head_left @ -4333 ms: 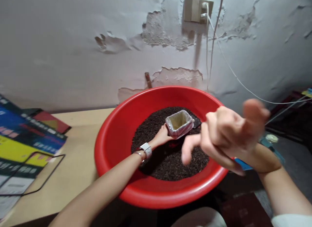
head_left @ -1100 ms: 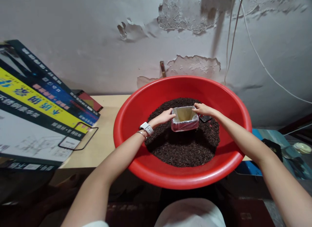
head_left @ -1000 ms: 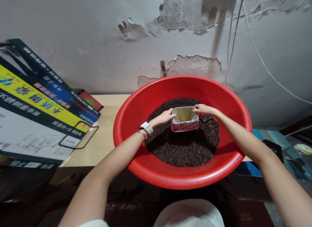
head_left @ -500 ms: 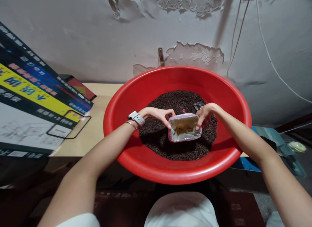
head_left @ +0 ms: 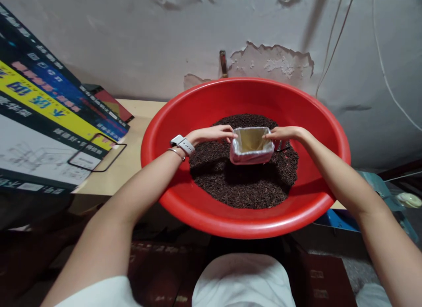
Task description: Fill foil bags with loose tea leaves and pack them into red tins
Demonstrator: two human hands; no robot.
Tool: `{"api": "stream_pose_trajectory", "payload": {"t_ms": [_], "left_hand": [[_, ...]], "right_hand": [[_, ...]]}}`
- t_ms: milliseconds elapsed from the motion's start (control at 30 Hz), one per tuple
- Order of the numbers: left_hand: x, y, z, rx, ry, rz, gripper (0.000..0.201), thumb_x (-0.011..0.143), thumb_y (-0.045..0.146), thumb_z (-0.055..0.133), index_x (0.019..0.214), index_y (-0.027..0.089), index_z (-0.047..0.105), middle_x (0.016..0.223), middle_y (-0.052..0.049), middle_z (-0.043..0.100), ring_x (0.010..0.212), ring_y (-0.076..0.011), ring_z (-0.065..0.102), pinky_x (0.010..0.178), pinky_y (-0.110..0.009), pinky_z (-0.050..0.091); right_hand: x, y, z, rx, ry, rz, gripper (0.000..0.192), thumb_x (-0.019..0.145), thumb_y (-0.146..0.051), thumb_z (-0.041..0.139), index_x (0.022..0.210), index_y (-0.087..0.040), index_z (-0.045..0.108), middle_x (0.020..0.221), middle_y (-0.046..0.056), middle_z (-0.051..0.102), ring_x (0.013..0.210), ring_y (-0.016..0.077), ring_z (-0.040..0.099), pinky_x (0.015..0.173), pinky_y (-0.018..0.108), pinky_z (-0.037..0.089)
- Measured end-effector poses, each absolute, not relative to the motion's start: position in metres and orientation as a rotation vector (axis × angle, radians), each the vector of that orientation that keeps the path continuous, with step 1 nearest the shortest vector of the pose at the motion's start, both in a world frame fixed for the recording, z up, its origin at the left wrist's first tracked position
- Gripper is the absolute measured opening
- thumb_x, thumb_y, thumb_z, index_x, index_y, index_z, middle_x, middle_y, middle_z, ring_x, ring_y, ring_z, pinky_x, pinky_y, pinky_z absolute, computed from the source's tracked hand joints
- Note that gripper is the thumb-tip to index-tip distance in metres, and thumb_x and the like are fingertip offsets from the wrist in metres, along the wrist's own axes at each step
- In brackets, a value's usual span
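A small pinkish rectangular container (head_left: 252,158), lined with thin clear plastic, is held over the dark, loose, tea-like bits (head_left: 231,190) in a large red basin (head_left: 250,229). Its opening faces me, and the yellowish inside shows. My left hand (head_left: 216,133), with a white watch and a bangle on the wrist, pinches the left end of the rim. At the opposite end, my right hand (head_left: 285,133) grips the rim with the thumb inside. Behind the container, part of the bits is hidden. Some of the right fingers are out of sight.
A light wooden table (head_left: 108,184) carries the basin. Printed boards (head_left: 49,122) lean on the left, with a black wire frame (head_left: 99,170) in front. Behind stands a peeling wall (head_left: 273,63) with hanging cords (head_left: 332,47). Dark red boxes (head_left: 326,280) are below.
The container has tipped and moved up in the view, so more of its near side shows. Both hands have moved with it, keeping hold of the rim. The camera view has shifted slightly.
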State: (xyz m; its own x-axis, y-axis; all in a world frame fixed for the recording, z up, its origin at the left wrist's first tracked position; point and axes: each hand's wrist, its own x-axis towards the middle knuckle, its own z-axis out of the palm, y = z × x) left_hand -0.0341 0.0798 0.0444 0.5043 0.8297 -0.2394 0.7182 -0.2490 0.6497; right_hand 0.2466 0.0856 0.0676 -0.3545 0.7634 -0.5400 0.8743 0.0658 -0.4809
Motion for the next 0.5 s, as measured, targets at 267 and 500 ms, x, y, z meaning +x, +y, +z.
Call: {"api": "stream_pose_trajectory", "payload": {"t_ms": [267, 500], "left_hand": [[-0.037, 0.09, 0.019, 2.212, 1.664, -0.103, 0.054, 0.089, 0.055, 0.041, 0.114, 0.013, 0.064, 0.116, -0.015, 0.066, 0.106, -0.0296, 0.061, 0.091, -0.035, 0.044], [-0.037, 0.081, -0.017, 2.096, 1.666, -0.461, 0.075, 0.063, 0.047, 0.08, 0.129, 0.02, 0.061, 0.138, -0.015, 0.056, 0.129, -0.0367, 0.048, 0.107, -0.043, 0.037]], "right_hand": [[0.244, 0.098, 0.055, 1.924, 2.349, -0.898, 0.047, 0.099, -0.038, 0.037, 0.072, -0.011, 0.064, 0.077, 0.015, 0.069, 0.068, 0.023, 0.069, 0.063, 0.036, 0.058], [0.254, 0.105, 0.057, 2.046, 2.324, -0.779, 0.044, 0.098, -0.039, 0.043, 0.076, -0.007, 0.064, 0.067, 0.014, 0.066, 0.074, 0.0248, 0.071, 0.07, 0.038, 0.06]]}}
